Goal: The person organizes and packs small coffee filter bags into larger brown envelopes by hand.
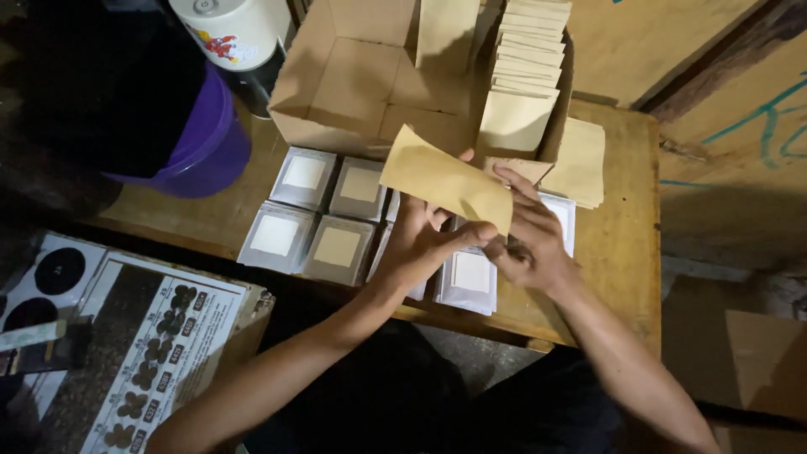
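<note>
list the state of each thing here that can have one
flat brown paper envelope: held tilted above the table by both hands
left hand: gripping the envelope
right hand: pinching its lower end
open cardboard box: flaps up, envelopes standing inside
square silver-grey pouches: lying flat in rows
purple plastic bucket: tipped over

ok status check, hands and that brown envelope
Left hand and right hand both pinch the brown envelope, lifted above the silver packets on the table. Nothing in the way.

Both hands, left hand (420, 240) and right hand (530, 240), hold a tan envelope (445, 181).
</note>
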